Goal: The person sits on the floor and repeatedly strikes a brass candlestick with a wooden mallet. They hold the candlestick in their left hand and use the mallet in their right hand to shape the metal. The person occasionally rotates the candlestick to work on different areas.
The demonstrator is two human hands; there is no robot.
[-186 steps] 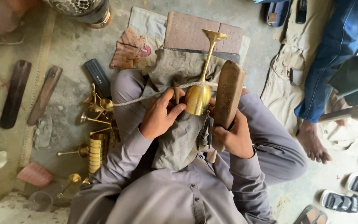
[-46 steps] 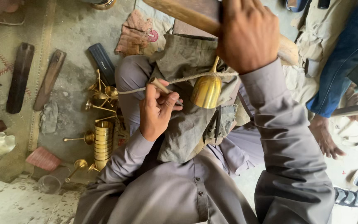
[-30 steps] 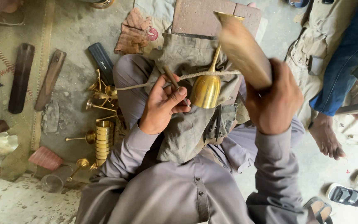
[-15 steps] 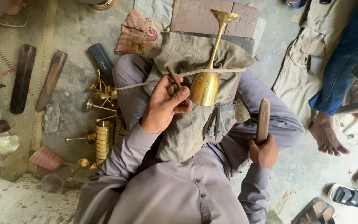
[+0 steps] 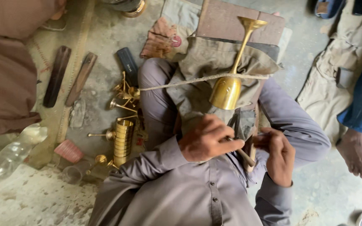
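I sit on the floor (image 5: 30, 196) with my legs drawn up, and 1 brass goblet (image 5: 228, 86) lies on the grey cloth (image 5: 206, 62) over my lap, its cup toward me and its flared foot up by the reddish slab (image 5: 227, 25). 1 cord (image 5: 177, 82) runs taut across the stem just above the cup, which I judge pins the goblet against the cloth so it cannot roll.

My left hand (image 5: 208, 140) is curled shut around 1 thin rod-like tool (image 5: 241, 154), the fingers wrapped over it close to my chest. My right hand (image 5: 277, 152) is also closed, gripping 1 wooden mallet (image 5: 253, 142) that stands nearly on edge between the 2 hands; most of it is hidden behind the hand.

To my left, within reach, stands 1 stack of brass cups (image 5: 123, 140), and I count about 5 loose brass stems (image 5: 122, 96) around it, though they overlap. Farther out lie 2 dark wooden bars (image 5: 57, 75), side by side. 1 bare foot (image 5: 357, 157) of another person rests at my right.
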